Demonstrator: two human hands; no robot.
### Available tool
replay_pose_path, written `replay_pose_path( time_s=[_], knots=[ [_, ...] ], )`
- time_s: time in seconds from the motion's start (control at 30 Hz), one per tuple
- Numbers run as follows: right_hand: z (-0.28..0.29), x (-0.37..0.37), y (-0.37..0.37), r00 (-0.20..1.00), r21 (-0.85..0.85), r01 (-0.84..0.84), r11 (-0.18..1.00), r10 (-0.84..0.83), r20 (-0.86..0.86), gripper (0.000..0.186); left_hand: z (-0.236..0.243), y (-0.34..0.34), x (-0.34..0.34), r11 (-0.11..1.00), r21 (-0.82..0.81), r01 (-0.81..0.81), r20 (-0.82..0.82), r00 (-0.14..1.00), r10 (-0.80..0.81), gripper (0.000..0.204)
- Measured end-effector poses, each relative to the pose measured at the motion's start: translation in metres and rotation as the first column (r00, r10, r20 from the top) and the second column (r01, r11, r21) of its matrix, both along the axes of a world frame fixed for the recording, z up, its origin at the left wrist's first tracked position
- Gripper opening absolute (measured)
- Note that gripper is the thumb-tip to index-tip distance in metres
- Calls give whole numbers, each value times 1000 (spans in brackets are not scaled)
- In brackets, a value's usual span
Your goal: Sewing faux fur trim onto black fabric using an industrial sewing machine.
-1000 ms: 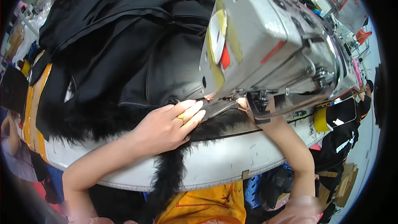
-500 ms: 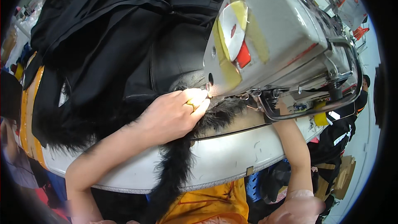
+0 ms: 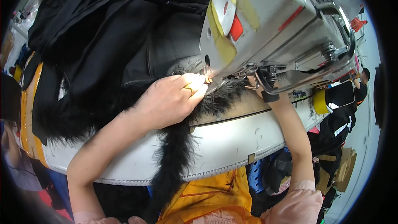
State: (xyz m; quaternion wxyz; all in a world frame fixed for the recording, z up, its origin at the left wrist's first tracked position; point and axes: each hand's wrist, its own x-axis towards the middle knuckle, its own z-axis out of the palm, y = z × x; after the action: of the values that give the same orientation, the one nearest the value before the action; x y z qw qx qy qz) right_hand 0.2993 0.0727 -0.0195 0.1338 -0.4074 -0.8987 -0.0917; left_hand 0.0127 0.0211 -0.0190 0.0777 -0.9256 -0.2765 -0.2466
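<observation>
Left fingers [image 3: 197, 95] on black fur [image 3: 222, 101]

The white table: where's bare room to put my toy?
The biggest patch of the white table is at the front, between the hanging black fur and the right arm, with bits of fluff. A smaller one lies between the left arm and the yellow tape. Around the left hand it's crowded: black cloth and the sewing machine.

Short pale-pink sleeves [image 3: 296, 205]. Red-seamed orange-yellow apron [image 3: 207, 198] over the front. Gold-coloured ring [image 3: 190, 88] on one left hand [image 3: 169, 102] finger.
</observation>
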Motion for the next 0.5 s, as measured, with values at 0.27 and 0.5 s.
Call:
replay_pose_path(
  time_s=[0.27, 0.5],
  knots=[
    [17, -10, -7, 961, -265, 18, 964, 56, 269, 26, 18, 10, -10, 974, -204, -95, -124, 990, 71, 36],
    [59, -15, -54, 927, -376, -288, 881, 355, 121, 40, 29, -17, -1, 985, -34, 169, -206, 963, -172, 27]
  ],
)
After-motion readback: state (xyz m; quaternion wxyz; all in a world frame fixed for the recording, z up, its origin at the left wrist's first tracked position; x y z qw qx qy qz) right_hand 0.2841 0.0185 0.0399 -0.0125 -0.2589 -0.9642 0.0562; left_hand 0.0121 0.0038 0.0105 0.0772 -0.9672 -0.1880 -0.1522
